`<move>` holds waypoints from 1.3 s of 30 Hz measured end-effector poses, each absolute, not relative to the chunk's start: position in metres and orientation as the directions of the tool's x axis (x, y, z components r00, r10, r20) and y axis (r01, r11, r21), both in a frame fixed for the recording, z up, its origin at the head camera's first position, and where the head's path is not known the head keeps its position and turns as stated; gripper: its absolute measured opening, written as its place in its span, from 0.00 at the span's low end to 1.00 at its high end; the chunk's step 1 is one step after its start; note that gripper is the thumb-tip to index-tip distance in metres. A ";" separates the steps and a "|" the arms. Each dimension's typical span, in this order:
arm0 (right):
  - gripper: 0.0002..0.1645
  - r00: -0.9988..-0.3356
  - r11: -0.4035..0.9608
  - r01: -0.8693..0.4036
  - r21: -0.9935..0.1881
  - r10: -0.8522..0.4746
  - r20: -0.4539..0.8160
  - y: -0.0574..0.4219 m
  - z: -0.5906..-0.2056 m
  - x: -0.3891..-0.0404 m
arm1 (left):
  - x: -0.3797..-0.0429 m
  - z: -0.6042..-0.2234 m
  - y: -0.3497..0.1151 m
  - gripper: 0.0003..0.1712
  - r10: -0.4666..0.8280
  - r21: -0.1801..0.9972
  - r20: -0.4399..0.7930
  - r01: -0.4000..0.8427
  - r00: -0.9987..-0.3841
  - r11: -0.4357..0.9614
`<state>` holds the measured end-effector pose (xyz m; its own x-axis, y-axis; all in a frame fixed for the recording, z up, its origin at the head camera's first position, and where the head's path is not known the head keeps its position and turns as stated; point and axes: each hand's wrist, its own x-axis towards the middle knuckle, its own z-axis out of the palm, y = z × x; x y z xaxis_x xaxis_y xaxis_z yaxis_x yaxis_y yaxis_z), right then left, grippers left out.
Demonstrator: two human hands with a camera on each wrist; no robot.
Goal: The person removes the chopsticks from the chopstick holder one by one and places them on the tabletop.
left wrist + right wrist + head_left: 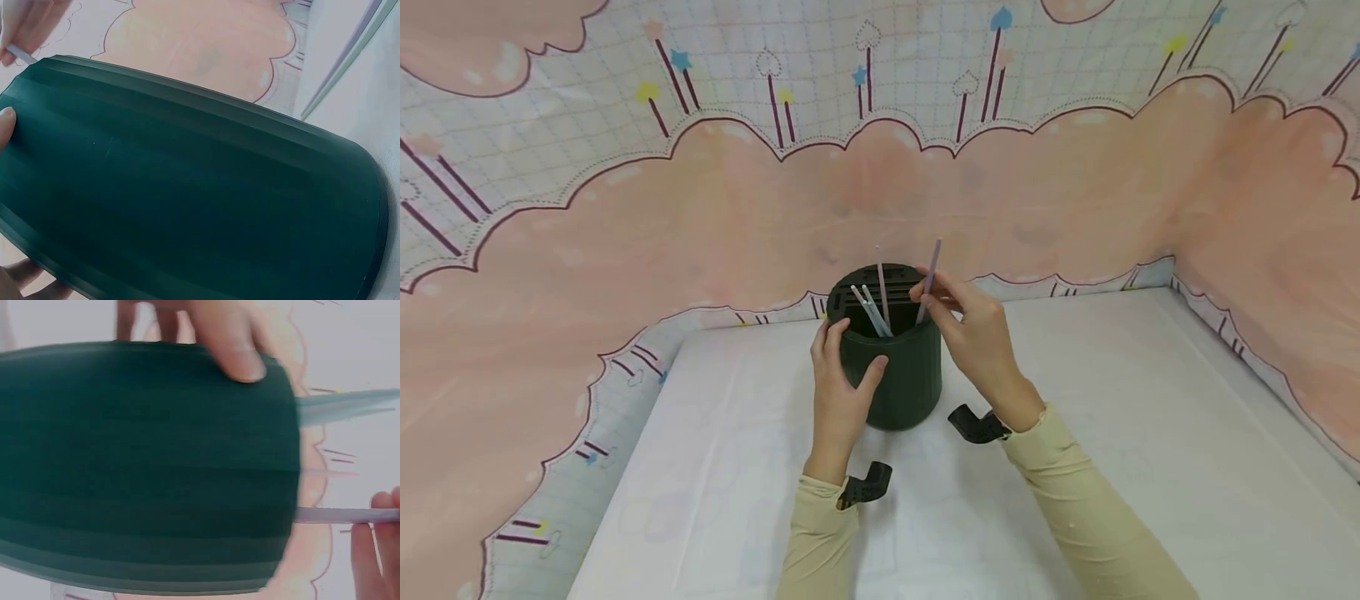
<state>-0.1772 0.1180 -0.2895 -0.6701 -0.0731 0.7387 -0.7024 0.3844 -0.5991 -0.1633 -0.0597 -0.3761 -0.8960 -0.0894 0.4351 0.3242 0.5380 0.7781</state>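
Observation:
A dark green upright holder (904,379) with a slotted back part stands on the white table. My left hand (838,392) grips it at the left, thumb on the front and fingers round the side near the rim. With fingertips and thumb, my right hand (973,333) pinches a slim pale purple stick (932,267), its lower end inside the holder's front opening at the right. A thin pink stick (882,283) and pale blue sticks (872,312) lean in the same opening. In the right wrist view, the purple stick (337,515) juts past the rim; its lower end is hidden.
The white table (737,483) stretches out on both sides of the holder. Behind it rises a backdrop (1037,192) of pink cloud print. Black wrist mounts (868,483) sit on both forearms, close in front of the holder.

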 end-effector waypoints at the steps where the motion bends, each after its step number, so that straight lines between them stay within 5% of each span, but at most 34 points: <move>1: 0.21 -0.680 0.348 -0.699 -0.625 -0.052 0.731 0.119 -0.287 -0.177 | -0.163 -0.376 -0.060 0.37 -0.091 0.779 0.435 0.324 -0.896 0.537; 10: 0.21 -0.706 -0.024 -0.702 -0.711 0.155 0.692 0.134 -0.250 -0.155 | -0.163 -0.379 -0.062 0.37 -0.090 0.775 0.440 0.328 -0.893 0.540; 21: 0.22 -0.670 -0.464 -0.741 -0.485 0.461 0.583 0.193 -0.262 -0.159 | -0.160 -0.380 -0.061 0.37 -0.086 0.773 0.456 0.347 -0.886 0.531; 26: 0.24 -0.677 -0.427 -0.735 -0.527 0.507 0.533 0.215 -0.277 -0.160 | -0.159 -0.380 -0.062 0.38 -0.090 0.772 0.456 0.344 -0.885 0.535; 39: 0.17 -0.738 0.038 -0.495 -0.868 0.509 0.443 0.234 -0.353 -0.175 | -0.170 -0.378 -0.067 0.38 -0.068 0.769 0.452 0.349 -0.890 0.536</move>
<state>-0.1754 0.2343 -0.3530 -0.7383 0.5088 0.4427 -0.4946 0.0377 -0.8683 -0.1696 -0.0675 -0.3784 -0.8896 -0.0676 0.4517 0.3495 0.5359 0.7685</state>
